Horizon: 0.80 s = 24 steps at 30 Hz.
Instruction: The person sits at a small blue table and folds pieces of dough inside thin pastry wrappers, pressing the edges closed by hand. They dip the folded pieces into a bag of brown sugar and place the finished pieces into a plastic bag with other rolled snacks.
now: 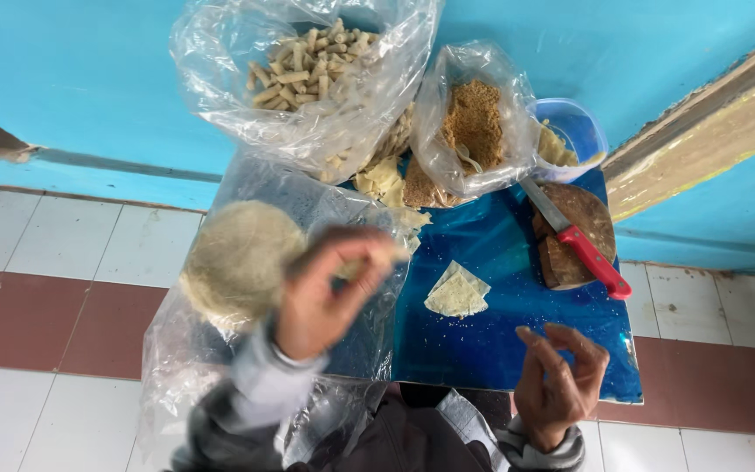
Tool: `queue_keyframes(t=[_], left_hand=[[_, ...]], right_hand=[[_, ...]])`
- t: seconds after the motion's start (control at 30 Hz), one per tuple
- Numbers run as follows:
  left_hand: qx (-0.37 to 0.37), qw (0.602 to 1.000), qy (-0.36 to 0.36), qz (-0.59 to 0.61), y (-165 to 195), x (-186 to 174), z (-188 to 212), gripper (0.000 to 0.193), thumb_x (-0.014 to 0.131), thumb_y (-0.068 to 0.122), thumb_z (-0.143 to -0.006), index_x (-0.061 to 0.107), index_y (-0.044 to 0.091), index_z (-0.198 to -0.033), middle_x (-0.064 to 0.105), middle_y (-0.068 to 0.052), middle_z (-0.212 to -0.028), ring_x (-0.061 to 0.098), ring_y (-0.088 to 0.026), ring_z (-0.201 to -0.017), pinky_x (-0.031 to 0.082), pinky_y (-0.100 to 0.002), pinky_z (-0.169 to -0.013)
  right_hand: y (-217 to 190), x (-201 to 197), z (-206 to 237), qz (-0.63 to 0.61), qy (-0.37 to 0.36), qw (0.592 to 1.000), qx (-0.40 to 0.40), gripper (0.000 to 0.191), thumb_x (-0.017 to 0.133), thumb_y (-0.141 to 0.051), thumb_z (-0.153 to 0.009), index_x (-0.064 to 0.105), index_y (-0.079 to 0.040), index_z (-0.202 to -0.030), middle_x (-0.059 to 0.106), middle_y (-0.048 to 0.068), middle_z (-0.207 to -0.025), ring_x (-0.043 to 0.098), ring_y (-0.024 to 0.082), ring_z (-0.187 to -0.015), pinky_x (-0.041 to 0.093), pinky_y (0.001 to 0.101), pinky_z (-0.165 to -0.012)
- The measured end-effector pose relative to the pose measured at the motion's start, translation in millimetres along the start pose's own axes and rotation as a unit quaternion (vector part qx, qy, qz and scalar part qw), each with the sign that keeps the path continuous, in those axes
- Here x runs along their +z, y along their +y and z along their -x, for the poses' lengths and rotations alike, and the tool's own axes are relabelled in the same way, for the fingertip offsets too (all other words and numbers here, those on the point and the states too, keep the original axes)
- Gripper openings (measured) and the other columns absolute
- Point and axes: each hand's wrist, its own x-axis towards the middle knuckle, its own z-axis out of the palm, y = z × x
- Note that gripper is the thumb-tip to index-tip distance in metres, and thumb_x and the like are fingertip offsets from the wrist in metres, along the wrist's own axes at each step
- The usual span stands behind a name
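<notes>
Looking down from the head camera, we are seeing a small blue table [500, 341] standing on a tiled floor [63, 262] against a blue wall [89, 79]. We are raising the left hand [325, 293], blurred, above the table's left half; its fingers [356, 249] are pinching narrowly on a small pale scrap of dough [384, 256], though the blur is keeping us from telling its exact shape. We are holding the right hand [561, 380] near the table's front right edge, its fingers [574, 336] loosely curled and part open, gripping nothing we can make out.

A folded dough sheet [457, 293] is lying flat near the table's middle, between the two hands and apart from both. A round stack of thin dough sheets [238, 258] is sitting inside a clear plastic bag [176, 350] at the left, just beside the left hand. At the far edge, a large clear bag of rolled pastry sticks [308, 65] is resting beside a smaller bag of brown crumbs [474, 118]. A blue plastic tub [583, 131] is standing at the far right corner. A red-handled knife [578, 240] is lying across a round wooden board [583, 227], well apart from the right hand.
</notes>
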Motion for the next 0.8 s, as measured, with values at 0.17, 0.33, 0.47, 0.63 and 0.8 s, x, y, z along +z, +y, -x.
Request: queue_keyframes(t=[0.17, 0.33, 0.47, 0.63, 0.8], left_hand=[[0.058, 0.971, 0.093, -0.213, -33.8, -58.3, -105.0, 0.036, 0.067, -0.017, -0.100, 0.066, 0.006, -0.128, 0.070, -0.012, -0.127, 0.078, -0.023, -0.110, 0.065, -0.029, -0.093], [0.134, 0.883, 0.031, -0.449, -70.5, -52.9, -137.9, 0.055, 0.076, 0.001, -0.081, 0.064, 0.004, -0.135, 0.056, -0.029, -0.138, 0.059, -0.045, -0.124, 0.049, -0.047, -0.105], [0.048, 0.968, -0.022, -0.245, -54.8, 17.4, -31.9, 0.041, 0.068, 0.000, -0.091, 0.063, 0.007, -0.131, 0.068, -0.016, -0.130, 0.066, -0.035, -0.121, 0.053, -0.045, -0.106], [0.012, 0.945, -0.196, -0.263, -38.2, 89.5, 63.9, 0.022, 0.074, 0.010, -0.088, 0.072, 0.010, -0.110, 0.069, -0.008, -0.115, 0.065, -0.026, -0.105, 0.044, -0.048, -0.102], [0.034, 0.928, -0.203, -0.311, -55.7, 97.3, 80.9, 0.021, 0.074, 0.014, -0.090, 0.071, 0.005, -0.109, 0.063, -0.010, -0.120, 0.063, -0.026, -0.108, 0.041, -0.051, -0.105]], right_hand=[[1.9, 8.2, -4.1, -0.031, -0.026, 0.999, 0.020, 0.026, 0.075, 0.008, -0.092, 0.074, -0.009, -0.112, 0.067, 0.010, -0.114, 0.062, 0.023, -0.103, 0.053, 0.0328, -0.086], [11.9, 2.1, -30.3, 0.000, -0.180, 0.984, 0.009, 0.028, 0.077, -0.007, -0.087, 0.076, -0.009, -0.115, 0.072, 0.008, -0.113, 0.064, 0.027, -0.101, 0.053, 0.0377, -0.088], [25.9, 6.2, -43.1, -0.012, -0.295, 0.955, 0.008, 0.030, 0.079, -0.014, -0.083, 0.077, -0.012, -0.113, 0.075, 0.006, -0.109, 0.066, 0.025, -0.099, 0.054, 0.0388, -0.086], [50.3, 24.8, -55.0, -0.019, -0.288, 0.956, -0.056, 0.029, 0.076, -0.012, -0.086, 0.075, -0.011, -0.115, 0.073, 0.009, -0.113, 0.067, 0.028, -0.102, 0.055, 0.0403, -0.087], [117.1, 24.1, -124.8, 0.151, -0.252, 0.955, -0.044, 0.028, 0.079, -0.020, -0.094, 0.074, -0.013, -0.121, 0.073, 0.007, -0.122, 0.064, 0.030, -0.105, 0.052, 0.0428, -0.091]])
